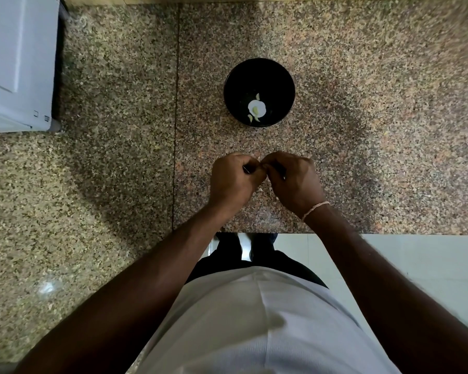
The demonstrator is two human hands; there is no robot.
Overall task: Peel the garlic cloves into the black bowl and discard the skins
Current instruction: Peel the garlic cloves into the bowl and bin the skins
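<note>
where the curled fingers of the left hand [234,182] and right hand [295,179] meet, something unseen is pinched; the black bowl [259,92] is seen at 12 o'clock, well apart.

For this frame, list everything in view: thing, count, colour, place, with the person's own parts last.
Round black bowl: one, black, on the counter beyond the hands.
Garlic pieces: several, white and pale green, inside the bowl.
Speckled granite counter: one, brown-grey, fills most of the view.
White appliance: one, white, far left.
Thin wrist thread: one, pale, right wrist.
Left hand: curled, fingertips meeting the right's; what it holds is hidden.
Right hand: curled likewise.
</note>
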